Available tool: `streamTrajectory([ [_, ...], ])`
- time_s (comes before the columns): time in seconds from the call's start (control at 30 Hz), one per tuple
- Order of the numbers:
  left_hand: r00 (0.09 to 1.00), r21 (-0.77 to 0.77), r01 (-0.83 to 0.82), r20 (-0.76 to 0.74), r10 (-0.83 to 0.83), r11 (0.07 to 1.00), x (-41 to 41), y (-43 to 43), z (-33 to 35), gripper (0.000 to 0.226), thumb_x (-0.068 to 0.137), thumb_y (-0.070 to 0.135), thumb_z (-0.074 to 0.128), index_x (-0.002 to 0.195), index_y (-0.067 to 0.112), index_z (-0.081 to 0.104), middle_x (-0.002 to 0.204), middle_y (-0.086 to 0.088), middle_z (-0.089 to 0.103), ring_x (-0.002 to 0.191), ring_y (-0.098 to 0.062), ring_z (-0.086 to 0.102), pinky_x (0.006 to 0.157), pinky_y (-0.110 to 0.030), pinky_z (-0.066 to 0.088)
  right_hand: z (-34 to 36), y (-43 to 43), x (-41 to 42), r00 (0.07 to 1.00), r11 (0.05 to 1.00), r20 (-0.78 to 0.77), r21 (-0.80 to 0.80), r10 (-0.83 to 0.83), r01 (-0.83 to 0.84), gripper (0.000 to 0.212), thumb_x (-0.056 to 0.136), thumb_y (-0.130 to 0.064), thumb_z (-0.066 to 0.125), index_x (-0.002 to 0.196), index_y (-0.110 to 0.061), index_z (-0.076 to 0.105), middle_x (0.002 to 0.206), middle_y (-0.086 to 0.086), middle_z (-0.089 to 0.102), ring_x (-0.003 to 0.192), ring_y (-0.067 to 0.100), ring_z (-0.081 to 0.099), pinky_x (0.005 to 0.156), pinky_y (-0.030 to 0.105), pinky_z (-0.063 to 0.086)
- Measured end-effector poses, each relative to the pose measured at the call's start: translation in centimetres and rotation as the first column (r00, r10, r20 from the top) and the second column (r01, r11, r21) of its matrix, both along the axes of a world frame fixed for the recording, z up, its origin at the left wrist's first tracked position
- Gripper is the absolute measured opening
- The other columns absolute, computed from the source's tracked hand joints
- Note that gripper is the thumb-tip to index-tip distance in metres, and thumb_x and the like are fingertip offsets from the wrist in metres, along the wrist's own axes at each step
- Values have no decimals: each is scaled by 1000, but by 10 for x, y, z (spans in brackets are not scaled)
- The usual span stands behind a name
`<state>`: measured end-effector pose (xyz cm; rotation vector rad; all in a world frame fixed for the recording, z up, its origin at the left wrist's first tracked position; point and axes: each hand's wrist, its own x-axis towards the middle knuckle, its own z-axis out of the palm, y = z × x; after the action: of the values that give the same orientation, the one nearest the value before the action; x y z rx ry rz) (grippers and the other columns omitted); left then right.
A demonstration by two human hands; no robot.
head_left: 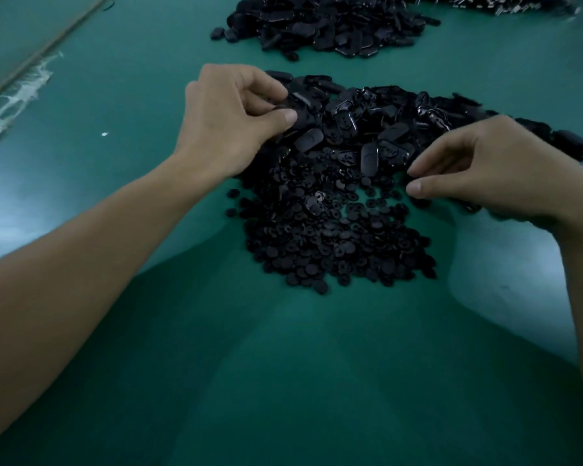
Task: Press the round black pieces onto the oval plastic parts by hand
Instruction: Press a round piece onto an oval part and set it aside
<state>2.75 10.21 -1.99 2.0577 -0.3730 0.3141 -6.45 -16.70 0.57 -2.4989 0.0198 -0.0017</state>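
A heap of small round black pieces (334, 240) lies on the green table (283, 364) in front of me. Just behind it spreads a pile of black oval plastic parts (367, 126). My left hand (229, 119) is at the left edge of that pile, its thumb and fingers pinching one oval part (295, 102). My right hand (485, 169) hovers over the right side of the round pieces with thumb and forefinger curled close together. Whether a piece sits between them is hidden.
A second, larger pile of black oval parts (323, 25) lies at the far side of the table. A strip with torn white tape (17, 92) runs along the table's far left. A small white speck (105, 134) lies on the mat.
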Motion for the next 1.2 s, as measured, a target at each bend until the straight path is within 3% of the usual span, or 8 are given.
streamTrajectory([
  [0.2, 994, 44, -107, 15, 107, 993, 9, 7, -6, 11, 83, 28, 81, 91, 26, 74, 77, 12, 72, 64, 6, 66, 66, -12, 53, -3, -5, 1, 998, 994, -32, -101, -53, 49, 20, 72, -37, 86, 82, -25, 73, 75, -5, 70, 60, 0, 62, 47, 15, 41],
  [0.47, 984, 71, -175, 39, 173, 982, 16, 15, -14, 7, 84, 32, 79, 88, 29, 74, 72, 21, 64, 60, 19, 55, 58, 0, 40, -5, -2, 3, 999, 998, -31, -65, -26, 24, 15, 80, -20, 83, 86, -24, 70, 79, -1, 69, 73, 8, 63, 75, 29, 51],
  [0.63, 980, 72, -199, 8, 199, 977, 16, 16, -18, 11, 87, 35, 75, 97, 30, 75, 81, 21, 66, 65, 17, 56, 61, -2, 39, -3, 2, 2, 985, 998, 174, 66, -19, 7, 14, 85, -25, 78, 79, -30, 66, 74, -3, 67, 46, -8, 56, 39, 5, 37],
  [0.73, 976, 92, -217, 53, 213, 972, 11, 12, -14, 15, 89, 39, 70, 103, 35, 70, 99, 15, 66, 73, 9, 52, 70, -8, 38, -6, 10, 2, 976, 990, 218, 133, 9, -39, 14, 88, -23, 75, 82, -28, 64, 74, -1, 72, 60, 0, 69, 52, 10, 49],
  [0.87, 990, 73, -36, 139, 26, 997, -13, -7, 5, 8, 91, 31, 70, 85, 27, 72, 72, 22, 66, 62, 12, 59, 60, -6, 43, -11, 29, 0, 931, 975, 362, 195, 33, -110, 10, 89, -21, 76, 85, -29, 71, 72, -5, 73, 62, 8, 72, 59, 21, 57],
  [0.97, 988, 89, 148, 29, -151, 985, -30, -20, 15, 25, 93, 38, 70, 76, 19, 74, 61, 15, 70, 51, 3, 62, 49, -8, 43, -13, 41, -2, 891, 964, 451, 212, 48, -159, 8, 85, -21, 81, 91, -22, 77, 75, -11, 73, 68, 6, 70, 62, 14, 52],
  [1.03, 961, 105, 257, -137, -242, 961, -36, -25, 17, 31, 93, 44, 67, 76, 20, 76, 65, 8, 73, 52, -4, 65, 46, -11, 44, -15, 46, -2, 876, 960, 481, 234, 25, -156, 15, 83, -19, 83, 97, -20, 76, 85, -6, 74, 73, 12, 71, 66, 21, 56],
  [1.2, 868, -114, 327, -356, -346, 938, -42, -31, 14, 20, 93, 29, 70, 77, 19, 76, 68, 1, 74, 56, -6, 65, 48, -15, 48, -21, 55, -2, 862, 961, 506, 237, 5, -144, 24, 82, -7, 79, 102, -20, 74, 98, -10, 72, 84, 9, 72, 77, 27, 60],
])
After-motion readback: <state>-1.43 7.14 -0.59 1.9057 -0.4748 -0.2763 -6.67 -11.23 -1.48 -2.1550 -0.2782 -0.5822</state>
